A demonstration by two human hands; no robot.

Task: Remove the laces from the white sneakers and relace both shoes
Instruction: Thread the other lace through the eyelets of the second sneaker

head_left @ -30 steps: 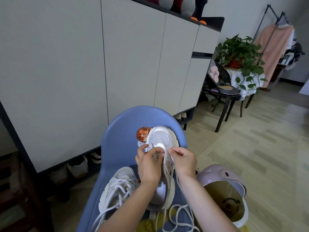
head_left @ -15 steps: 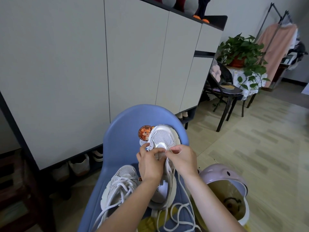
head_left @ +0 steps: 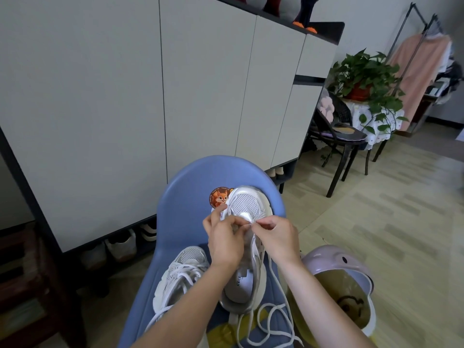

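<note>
hands (head_left: 251,234) hide sneaker (head_left: 244,204) eyelets; pink bin (head_left: 334,262) just beside chair (head_left: 185,187).

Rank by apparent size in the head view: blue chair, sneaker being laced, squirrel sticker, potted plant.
1. blue chair
2. sneaker being laced and potted plant: look about alike; the plant stands farther off, so true order is unsure
3. squirrel sticker

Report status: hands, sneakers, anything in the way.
Both hands, left and right, pinch the lace at the upright sneaker near its toe. Second sneaker lies laced on the blue chair. Nothing blocking.
</note>
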